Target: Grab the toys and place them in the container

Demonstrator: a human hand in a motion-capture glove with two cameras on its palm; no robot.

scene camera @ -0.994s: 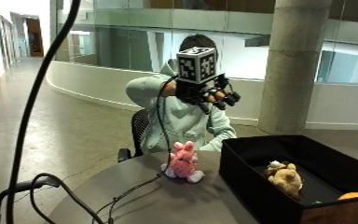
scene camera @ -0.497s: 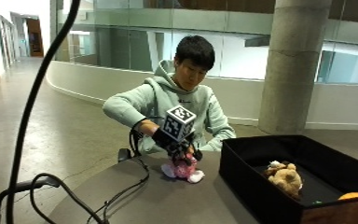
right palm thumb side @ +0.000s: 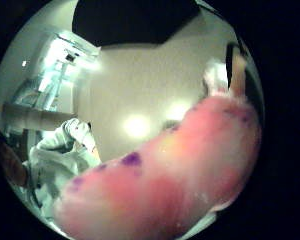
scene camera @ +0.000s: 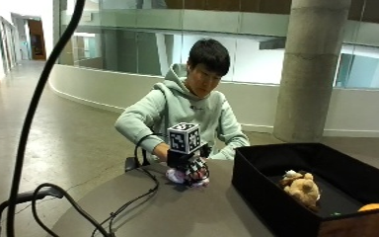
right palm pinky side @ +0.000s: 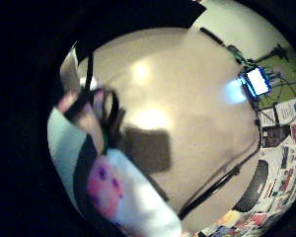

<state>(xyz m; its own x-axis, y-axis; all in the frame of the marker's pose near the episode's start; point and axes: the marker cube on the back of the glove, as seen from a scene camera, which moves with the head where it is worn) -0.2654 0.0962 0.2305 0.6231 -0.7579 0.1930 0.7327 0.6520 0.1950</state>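
A round concrete pillar (scene camera: 313, 69) stands before a long glass wall (scene camera: 143, 42) — daylight behind it — while a pale floor (scene camera: 58, 133) curves off into a corridor (scene camera: 18, 44).

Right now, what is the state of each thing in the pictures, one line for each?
Pink plush toy: on the table, under the gloved hand, not yet in the container.
Right hand: down on the pink toy; grip not visible.
Black container: open on the table, beside the toy.
Brown plush toy: lying inside the container.
Orange thing: inside the container, at its corner.
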